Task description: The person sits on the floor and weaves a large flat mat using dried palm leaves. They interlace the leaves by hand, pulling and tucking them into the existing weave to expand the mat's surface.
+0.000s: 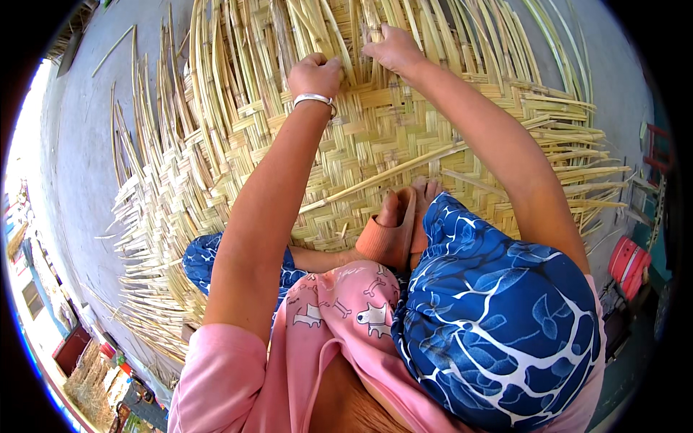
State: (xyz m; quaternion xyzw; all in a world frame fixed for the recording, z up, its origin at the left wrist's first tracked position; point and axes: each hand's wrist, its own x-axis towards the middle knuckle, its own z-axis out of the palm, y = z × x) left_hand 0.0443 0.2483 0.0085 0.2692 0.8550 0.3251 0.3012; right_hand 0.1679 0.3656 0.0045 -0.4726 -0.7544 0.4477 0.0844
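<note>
Knee (498,317), blue-clothed, lower right | sandal (386,242), frame centre | woven mat (386,115), centre to top | left hand (315,76), top centre: curled, can't tell if it's holding anything | right hand (395,50), just right: looks pinched on strip (371,17) | step: probably interlacing; next move calls for separating, even tension

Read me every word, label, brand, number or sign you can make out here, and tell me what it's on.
None that I can read.
Pink shirt: cartoon dogs, no readable words.
Blue trousers: white lines and leaf shapes.
Woven mat: no writing visible.
Red object at right: too small to tell.
</note>
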